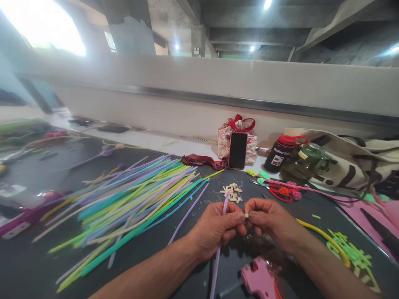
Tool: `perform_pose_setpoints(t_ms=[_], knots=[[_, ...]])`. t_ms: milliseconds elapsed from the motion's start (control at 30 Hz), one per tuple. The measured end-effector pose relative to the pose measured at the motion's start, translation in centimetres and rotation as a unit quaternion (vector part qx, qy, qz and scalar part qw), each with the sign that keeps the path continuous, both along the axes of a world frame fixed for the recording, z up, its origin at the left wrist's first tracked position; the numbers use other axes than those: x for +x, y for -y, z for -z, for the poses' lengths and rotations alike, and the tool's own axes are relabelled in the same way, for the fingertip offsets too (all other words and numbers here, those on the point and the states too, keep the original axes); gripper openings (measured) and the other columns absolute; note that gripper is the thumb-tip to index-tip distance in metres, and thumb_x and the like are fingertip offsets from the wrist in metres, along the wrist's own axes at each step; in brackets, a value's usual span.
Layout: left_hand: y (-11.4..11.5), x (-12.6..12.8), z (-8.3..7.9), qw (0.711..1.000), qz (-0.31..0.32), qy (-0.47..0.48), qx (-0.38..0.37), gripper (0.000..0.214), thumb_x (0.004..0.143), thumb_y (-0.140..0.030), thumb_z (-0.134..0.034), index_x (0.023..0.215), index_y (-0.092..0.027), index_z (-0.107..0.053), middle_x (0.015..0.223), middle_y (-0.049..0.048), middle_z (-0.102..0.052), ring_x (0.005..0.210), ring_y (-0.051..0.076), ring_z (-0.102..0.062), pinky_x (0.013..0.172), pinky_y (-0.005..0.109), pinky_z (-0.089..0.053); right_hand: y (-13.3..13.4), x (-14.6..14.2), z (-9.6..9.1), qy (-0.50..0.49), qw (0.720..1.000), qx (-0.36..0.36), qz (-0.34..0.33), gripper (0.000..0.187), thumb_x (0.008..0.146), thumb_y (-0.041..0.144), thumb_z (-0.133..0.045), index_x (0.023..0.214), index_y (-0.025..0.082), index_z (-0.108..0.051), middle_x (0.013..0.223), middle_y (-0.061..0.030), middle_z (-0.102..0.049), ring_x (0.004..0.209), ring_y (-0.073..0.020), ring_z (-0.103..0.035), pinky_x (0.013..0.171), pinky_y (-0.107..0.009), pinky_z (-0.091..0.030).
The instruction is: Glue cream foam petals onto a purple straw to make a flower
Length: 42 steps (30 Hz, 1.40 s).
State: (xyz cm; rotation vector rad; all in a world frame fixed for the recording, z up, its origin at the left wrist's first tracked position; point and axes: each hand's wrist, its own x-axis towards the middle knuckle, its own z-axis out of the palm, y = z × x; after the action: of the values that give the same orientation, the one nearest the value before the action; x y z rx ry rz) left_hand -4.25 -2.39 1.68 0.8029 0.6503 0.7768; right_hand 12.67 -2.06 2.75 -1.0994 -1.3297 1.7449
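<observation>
My left hand (218, 226) is closed, with a light purple pipe cleaner (216, 268) running through it. The stem stands up past the knuckles and hangs down below the palm. My right hand (266, 220) pinches a small cream-coloured piece (247, 215), and the fingertips of both hands meet around it. Just beyond the hands lies a little pile of similar short cream pieces (231, 192). A pink hot glue gun (260, 277) rests below my right hand, partly out of frame.
Many coloured pipe cleaners (134, 195) spread across the dark table at left. Behind are a phone (237, 150) against a patterned bag (220, 139), a black bottle (279, 154) and a green jug (302, 164). Red-handled scissors (276, 193) and green cut pieces (353, 251) lie right.
</observation>
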Motion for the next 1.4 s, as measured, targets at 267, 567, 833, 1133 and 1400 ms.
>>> perform_pose_setpoints(t_ms=[267,567,833,1133,1400], knots=[[-0.5,-0.2,0.3,0.998,-0.058,-0.032,0.008,0.023,0.066,-0.032,-0.067,0.067,-0.014,-0.052,0.054,-0.0015,-0.057,0.032,-0.001,-0.027,0.034,0.016,-0.008,-0.3,0.3,-0.2,0.02,0.999,0.018,0.034,0.03,0.074,0.044,-0.061,0.08,0.015,-0.064,0.066,-0.0002,-0.062,0.048,-0.0075,-0.054,0.038,-0.016,-0.032],[-0.2,0.2,0.3,0.996,-0.047,-0.063,0.039,0.026,0.063,-0.033,-0.069,0.064,-0.014,-0.051,0.051,-0.0016,-0.056,0.034,0.0,-0.029,0.037,0.017,-0.014,0.3,-0.4,-0.3,0.078,0.996,0.045,0.028,0.021,0.069,0.035,-0.067,0.07,0.015,-0.059,0.054,0.0045,-0.056,0.045,-0.0068,-0.05,0.041,-0.017,-0.033],[-0.2,0.2,0.9,0.996,0.005,-0.082,0.046,0.024,0.067,-0.033,-0.065,0.067,-0.015,-0.05,0.051,-0.003,-0.056,0.033,0.001,-0.029,0.035,0.016,-0.013,-0.2,0.9,0.5,0.082,0.995,0.035,-0.034,0.02,0.07,0.033,-0.066,0.072,0.014,-0.058,0.055,0.0033,-0.058,0.043,-0.0049,-0.048,0.041,-0.016,-0.03],[0.3,0.4,0.3,0.992,-0.007,-0.087,0.096,0.025,0.066,-0.034,-0.065,0.068,-0.014,-0.05,0.051,-0.0039,-0.054,0.035,0.001,-0.03,0.036,0.015,-0.016,0.1,0.8,0.0,0.132,0.987,0.074,-0.047,0.02,0.07,0.035,-0.059,0.072,0.016,-0.055,0.06,0.0025,-0.056,0.046,-0.0063,-0.049,0.047,-0.019,-0.036],[-0.9,-0.9,-0.8,0.98,0.058,-0.185,0.051,0.008,0.069,-0.022,-0.055,0.07,-0.015,-0.051,0.052,-0.0053,-0.049,0.034,0.0,-0.025,0.034,0.014,-0.01,-0.5,2.3,-0.8,0.336,0.917,0.19,-0.103,0.01,0.072,0.022,-0.051,0.067,0.017,-0.058,0.057,0.0032,-0.054,0.053,-0.0111,-0.049,0.052,-0.022,-0.036]])
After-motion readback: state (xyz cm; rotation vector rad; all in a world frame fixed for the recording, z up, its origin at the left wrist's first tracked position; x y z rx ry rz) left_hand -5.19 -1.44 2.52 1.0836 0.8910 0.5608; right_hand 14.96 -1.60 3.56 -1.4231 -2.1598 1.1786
